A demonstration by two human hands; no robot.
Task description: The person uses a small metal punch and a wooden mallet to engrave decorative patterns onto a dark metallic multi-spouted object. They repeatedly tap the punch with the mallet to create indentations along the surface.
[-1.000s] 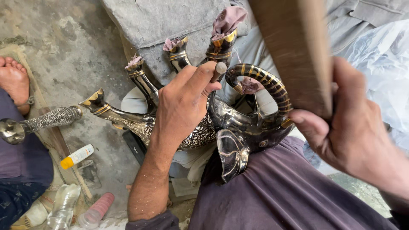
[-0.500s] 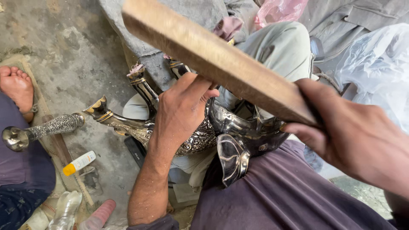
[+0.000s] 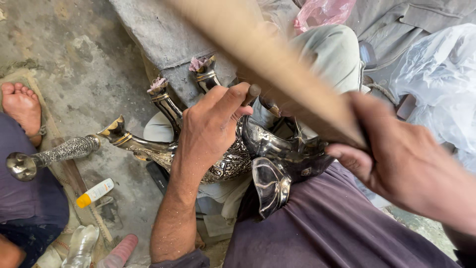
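Observation:
My left hand point(image 3: 210, 130) presses on an ornate dark metal pot point(image 3: 270, 149) resting on my lap, and pinches a thin metal rod point(image 3: 254, 91) between thumb and fingers. My right hand point(image 3: 406, 164) grips a flat wooden plank point(image 3: 263, 54), blurred, slanting from the upper left down over the pot. Beside the pot stand more metal vessels with curved gilded spouts point(image 3: 166, 101), some plugged with pink cloth point(image 3: 197, 63). The pot's polished lid point(image 3: 270, 183) hangs toward me.
A person's bare foot point(image 3: 21, 105) and purple-clad leg point(image 3: 29, 198) sit at the left, with an engraved silver stem point(image 3: 49, 155) lying there. A small white tube with yellow cap point(image 3: 95, 192) and plastic bottles point(image 3: 82, 245) lie on the concrete floor. Clear plastic bags point(image 3: 441, 84) lie right.
The plank swung from upright at the right to slanting across above the pot, then lower and blurred. My left hand stayed on the pot; the view shifted slightly.

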